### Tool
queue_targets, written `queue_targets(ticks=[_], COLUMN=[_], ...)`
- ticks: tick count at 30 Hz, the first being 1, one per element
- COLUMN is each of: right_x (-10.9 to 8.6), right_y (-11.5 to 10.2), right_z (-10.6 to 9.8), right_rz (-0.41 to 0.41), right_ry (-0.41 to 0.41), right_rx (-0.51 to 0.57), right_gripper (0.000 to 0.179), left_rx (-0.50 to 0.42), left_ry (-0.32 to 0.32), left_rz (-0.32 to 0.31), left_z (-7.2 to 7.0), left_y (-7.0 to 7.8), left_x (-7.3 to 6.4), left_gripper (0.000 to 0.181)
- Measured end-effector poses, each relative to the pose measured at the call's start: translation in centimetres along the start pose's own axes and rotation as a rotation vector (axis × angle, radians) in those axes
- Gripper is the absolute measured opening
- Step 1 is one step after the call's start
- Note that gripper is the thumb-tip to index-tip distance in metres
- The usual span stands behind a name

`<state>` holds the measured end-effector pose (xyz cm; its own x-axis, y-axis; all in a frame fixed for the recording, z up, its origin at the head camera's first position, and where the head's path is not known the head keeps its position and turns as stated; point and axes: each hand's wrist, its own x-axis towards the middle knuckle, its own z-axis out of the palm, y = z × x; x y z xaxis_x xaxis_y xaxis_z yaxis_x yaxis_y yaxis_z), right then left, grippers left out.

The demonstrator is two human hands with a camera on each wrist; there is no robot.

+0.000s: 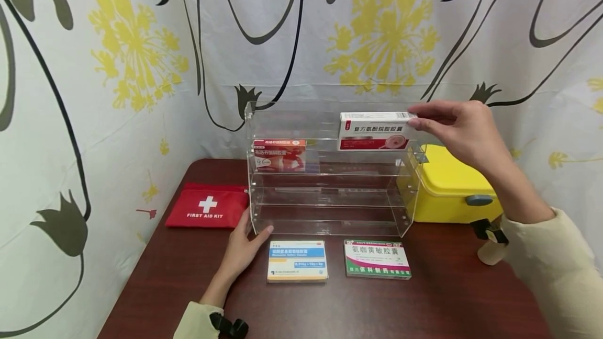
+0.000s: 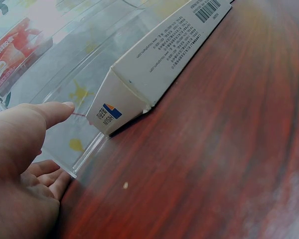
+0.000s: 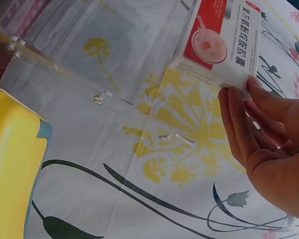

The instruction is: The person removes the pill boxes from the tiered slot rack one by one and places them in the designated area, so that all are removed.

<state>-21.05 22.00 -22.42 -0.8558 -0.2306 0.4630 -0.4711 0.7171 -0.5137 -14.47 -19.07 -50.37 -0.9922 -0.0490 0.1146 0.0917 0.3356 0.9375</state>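
Note:
Between thumb and fingers, my right hand (image 1: 464, 127) pinches the right end of a white and red medicine box (image 1: 374, 137). The box is upright at the top tier of a clear acrylic rack (image 1: 325, 230), its printed front facing me; whether it touches the shelf I cannot tell. My left hand (image 1: 240, 252) grips the rack's lower left corner, thumb in front and fingers round the side panel (image 2: 65, 169). One tier lower, at the left, stands a red medicine box (image 1: 280, 156). A white and blue medicine box (image 1: 297, 261) lies before the rack, near my left thumb.
A green, white and pink medicine box (image 1: 377, 259) lies in front of the rack, towards the right. To the left is a red first aid pouch (image 1: 207, 212). A yellow case (image 1: 452, 187) stands on the right, close beside the rack. Patterned cloth (image 1: 301, 56) hangs behind.

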Motion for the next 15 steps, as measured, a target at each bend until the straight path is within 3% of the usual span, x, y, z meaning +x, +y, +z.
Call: queue_targets(ticks=[7,15], right_x=[-0.7,-2.9], right_y=[0.0,1.8], right_z=[-0.4,0.5], right_rz=[0.096,0.131], right_ry=[-0.065,-0.15], right_rx=[0.031,0.083], right_gripper=[0.032,0.031], left_rx=[-0.045,-0.038], left_ry=[0.012,0.008], left_rz=[0.051,0.042], left_z=[0.1,0.1], left_y=[0.0,-0.1], left_x=[0.1,0.1], left_gripper=[0.083,0.081])
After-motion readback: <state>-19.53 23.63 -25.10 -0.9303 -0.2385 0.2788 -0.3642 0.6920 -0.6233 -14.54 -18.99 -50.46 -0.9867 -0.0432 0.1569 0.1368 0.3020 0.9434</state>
